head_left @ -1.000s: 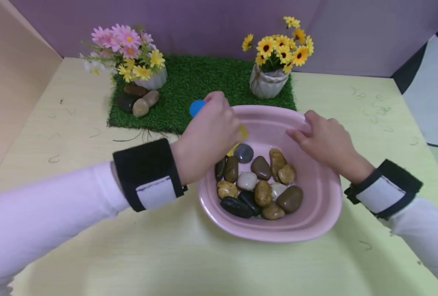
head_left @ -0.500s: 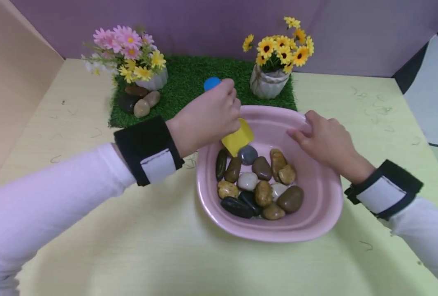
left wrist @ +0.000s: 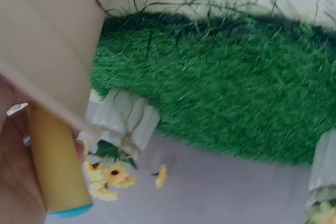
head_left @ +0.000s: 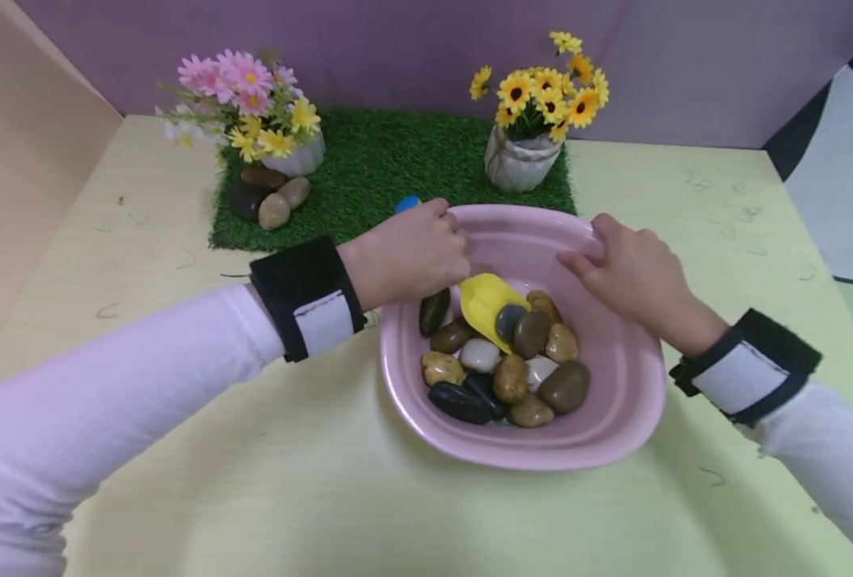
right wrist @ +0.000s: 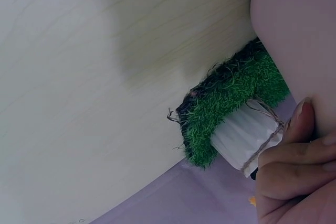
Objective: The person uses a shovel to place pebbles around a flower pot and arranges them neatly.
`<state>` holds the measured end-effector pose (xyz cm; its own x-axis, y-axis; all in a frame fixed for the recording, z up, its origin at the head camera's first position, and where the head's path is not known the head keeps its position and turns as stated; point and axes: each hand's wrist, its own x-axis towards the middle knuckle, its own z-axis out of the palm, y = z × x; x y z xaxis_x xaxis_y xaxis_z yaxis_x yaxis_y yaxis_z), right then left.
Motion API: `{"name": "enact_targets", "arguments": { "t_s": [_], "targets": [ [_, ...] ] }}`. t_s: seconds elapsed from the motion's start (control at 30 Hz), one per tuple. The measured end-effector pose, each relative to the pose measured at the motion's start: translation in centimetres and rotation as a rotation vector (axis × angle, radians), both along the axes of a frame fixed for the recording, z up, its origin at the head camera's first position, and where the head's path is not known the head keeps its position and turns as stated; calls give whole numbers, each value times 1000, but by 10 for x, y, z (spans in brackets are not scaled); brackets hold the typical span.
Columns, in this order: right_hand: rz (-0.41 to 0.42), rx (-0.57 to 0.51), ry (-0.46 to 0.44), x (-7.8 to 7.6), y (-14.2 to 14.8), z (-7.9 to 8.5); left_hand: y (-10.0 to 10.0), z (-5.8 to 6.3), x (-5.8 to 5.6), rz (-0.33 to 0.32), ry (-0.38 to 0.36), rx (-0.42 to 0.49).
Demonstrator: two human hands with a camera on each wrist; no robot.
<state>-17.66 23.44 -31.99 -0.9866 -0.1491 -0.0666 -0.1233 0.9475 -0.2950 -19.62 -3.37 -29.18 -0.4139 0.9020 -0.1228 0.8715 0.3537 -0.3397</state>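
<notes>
In the head view my left hand grips a toy shovel by its handle over the left rim of a pink basin. The shovel's yellow blade slants down among the stones. A round grey stone lies on the blade near its tip, and a brown stone overlaps the tip. The yellow handle with its blue end shows in the left wrist view, fingers wrapped around it. My right hand holds the basin's far right rim, thumb inside. Several brown, black and white stones cover the basin's floor.
Behind the basin lies a green turf mat. A white pot with yellow flowers stands at its right, and a pot with pink and yellow flowers at its left. Several stones sit before that pot. A purple wall rises behind.
The shovel's blade has moved down and right into the stones, its blue end dipping lower. The grey stone has shifted right onto the blade. My right hand and the basin stay in place.
</notes>
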Motion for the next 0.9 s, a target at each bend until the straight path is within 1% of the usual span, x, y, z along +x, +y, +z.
{"name": "enact_targets", "arguments": {
  "t_s": [0.17, 0.33, 0.47, 0.63, 0.77, 0.9],
  "targets": [
    [-6, 6, -8, 1, 2, 0, -3, -7, -4, -57, -29, 23],
    [-10, 7, -9, 1, 4, -1, -6, -11, -7, -89, -50, 7],
    [-4, 8, -9, 1, 4, -1, -6, -12, -5, -103, -58, 2],
    [2, 8, -5, 0, 3, -1, -7, -12, -4, -103, -56, 20],
    [-1, 7, -3, 0, 1, -1, -8, -11, -3, -112, -57, 38],
    [-4, 7, -9, 0, -1, -1, -9, -9, -1, -121, -51, 31]
  ]
}}
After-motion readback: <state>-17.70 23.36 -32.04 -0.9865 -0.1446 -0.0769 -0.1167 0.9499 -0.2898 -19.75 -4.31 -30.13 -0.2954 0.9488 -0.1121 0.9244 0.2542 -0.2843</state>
